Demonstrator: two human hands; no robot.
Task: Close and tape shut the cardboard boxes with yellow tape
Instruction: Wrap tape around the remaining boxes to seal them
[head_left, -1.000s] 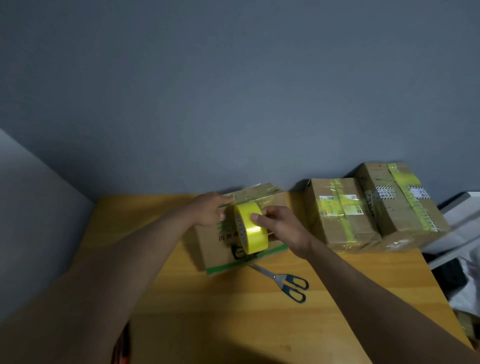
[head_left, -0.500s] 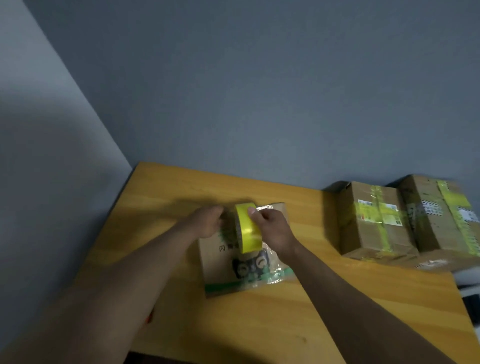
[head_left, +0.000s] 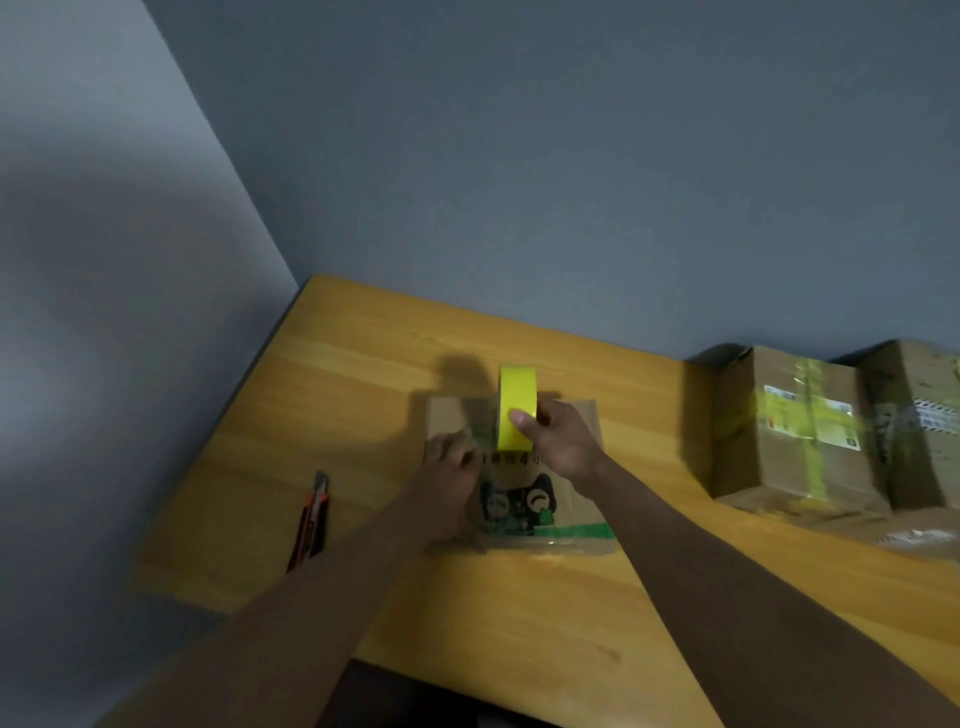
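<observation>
We hold the yellow tape roll (head_left: 515, 408) upright on edge in our right hand (head_left: 558, 441), thumb on the outer face, fingers curled behind it. The roll stands over the top of the box (head_left: 519, 467) w/ the cat print, which lies on the wooden table (head_left: 363, 374). Our left hand (head_left: 451, 457) rests on the box lid just left of the roll; the frame is blurred, so we cannot tell if its fingers lie flat or pinch a tape end.

Risks from here, as we judge them:
- Tape runs off-line. Cause: roll tilts or box slides while we pull, since only one hand steadies it.
- Tape end lifts or wrinkles. Cause: left hand lets go before the strip is pressed down.
- Flaps gape under the strip. Cause: lid not held flat during the pull.
- No cutter in hand. The box cutter (head_left: 310, 519) lies well apart on the table's left side; reaching for it frees the box.

Containers:
- Cat-print box: lid appears shut; contents not visible.
- Two more boxes (head_left: 789, 431) at right, against the wall (head_left: 571, 156), side by side, closed, yellow strips already across them. Contents not visible.
</observation>
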